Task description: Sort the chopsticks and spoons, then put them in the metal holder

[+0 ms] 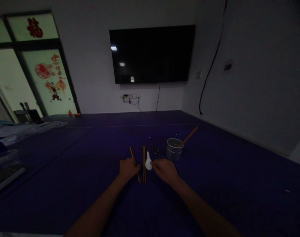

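My left hand (129,168) is closed around the middle of a slanted pair of wooden chopsticks (132,152), whose ends stick out above and below it. Just right of it, a second pair of chopsticks (144,174) lies nearly straight on the dark blue tabletop. A white soup spoon (148,163) rests beside that pair, bowl towards me. My right hand (166,168) is curled with its fingertips at the spoon bowl's right edge. Thin dark cutlery (158,152) runs beneath its fingers; their grip is partly hidden. Beyond this hand stands a grey metal cup (174,152) holding a slanted wooden stick (190,135).
The dark blue table (90,197) reaches to the wall. At the left lie clear plastic bags (33,131) and a flat dark object with a pale edge (8,177). Small orange items (77,115) sit at the back. A television (153,54) hangs on the wall.
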{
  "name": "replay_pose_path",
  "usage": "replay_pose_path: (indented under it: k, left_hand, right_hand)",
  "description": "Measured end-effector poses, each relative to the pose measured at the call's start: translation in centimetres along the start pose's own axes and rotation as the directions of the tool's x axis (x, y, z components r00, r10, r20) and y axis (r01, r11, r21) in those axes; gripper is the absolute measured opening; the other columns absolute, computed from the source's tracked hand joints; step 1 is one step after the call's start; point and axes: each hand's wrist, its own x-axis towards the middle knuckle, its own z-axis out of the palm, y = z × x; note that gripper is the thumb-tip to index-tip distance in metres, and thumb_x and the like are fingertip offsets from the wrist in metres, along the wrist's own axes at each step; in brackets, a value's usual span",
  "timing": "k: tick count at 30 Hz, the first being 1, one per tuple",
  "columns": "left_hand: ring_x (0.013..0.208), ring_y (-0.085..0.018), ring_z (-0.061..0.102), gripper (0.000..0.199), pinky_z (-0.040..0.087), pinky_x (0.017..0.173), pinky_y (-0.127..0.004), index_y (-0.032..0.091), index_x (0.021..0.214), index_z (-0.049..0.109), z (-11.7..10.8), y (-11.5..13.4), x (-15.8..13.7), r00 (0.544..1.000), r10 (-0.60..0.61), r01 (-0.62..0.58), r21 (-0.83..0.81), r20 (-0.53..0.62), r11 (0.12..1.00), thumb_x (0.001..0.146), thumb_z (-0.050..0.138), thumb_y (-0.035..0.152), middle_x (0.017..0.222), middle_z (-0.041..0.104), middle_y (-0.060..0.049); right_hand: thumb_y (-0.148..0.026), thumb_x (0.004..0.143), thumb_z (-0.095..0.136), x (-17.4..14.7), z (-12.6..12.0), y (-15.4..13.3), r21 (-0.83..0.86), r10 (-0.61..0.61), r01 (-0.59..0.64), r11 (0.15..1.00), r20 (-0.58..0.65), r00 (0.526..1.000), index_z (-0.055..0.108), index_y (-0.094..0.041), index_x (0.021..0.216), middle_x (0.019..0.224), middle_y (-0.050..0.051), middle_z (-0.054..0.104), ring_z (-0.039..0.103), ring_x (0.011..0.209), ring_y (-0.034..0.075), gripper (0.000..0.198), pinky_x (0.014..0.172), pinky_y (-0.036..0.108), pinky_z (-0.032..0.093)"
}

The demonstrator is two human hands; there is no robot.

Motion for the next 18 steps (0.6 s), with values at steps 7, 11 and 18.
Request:
replay_pose_path:
  k: [7,11,18]
  left_hand:
    - [0.092,-0.028,0.064,0.041,0.04,0.088,-0.043,0.016,0.084,0.069,-0.06,-0.25,0.1,1.0,-0.001,0.001,0.041,-0.012,0.999,0.079,0.036,0.041,0.086,0.07,-0.014]
    - [0.093,-0.028,0.063,0.042,0.04,0.088,-0.043,0.016,0.084,0.068,-0.13,-0.53,0.21,1.0,0.001,0.0,0.062,-0.013,0.998,0.079,0.037,0.043,0.088,0.07,-0.015]
    - [0.092,-0.029,0.063,0.042,0.037,0.09,-0.045,0.015,0.086,0.069,-0.28,-0.86,0.16,0.999,-0.01,0.015,0.101,-0.045,0.995,0.078,0.039,0.043,0.088,0.069,-0.016]
  right_hand:
    - [-0.037,0.095,0.032,-0.15,0.05,-0.12,-0.002,-0.001,0.001,1.0,-0.014,1.0,0.066,-0.019,0.083,0.085,0.008,0.07,0.065,0.082,0.018,0.04,0.064,0.024,0.038]
    - [-0.037,0.095,0.033,-0.11,-0.06,-0.11,0.006,0.004,-0.004,1.0,-0.004,1.0,0.066,-0.019,0.083,0.086,0.008,0.07,0.065,0.083,0.018,0.039,0.064,0.024,0.038]
    - [-0.037,0.095,0.033,-0.07,-0.13,-0.12,-0.006,0.007,-0.007,1.0,-0.004,1.0,0.065,-0.02,0.082,0.087,0.007,0.071,0.066,0.081,0.018,0.039,0.063,0.023,0.037]
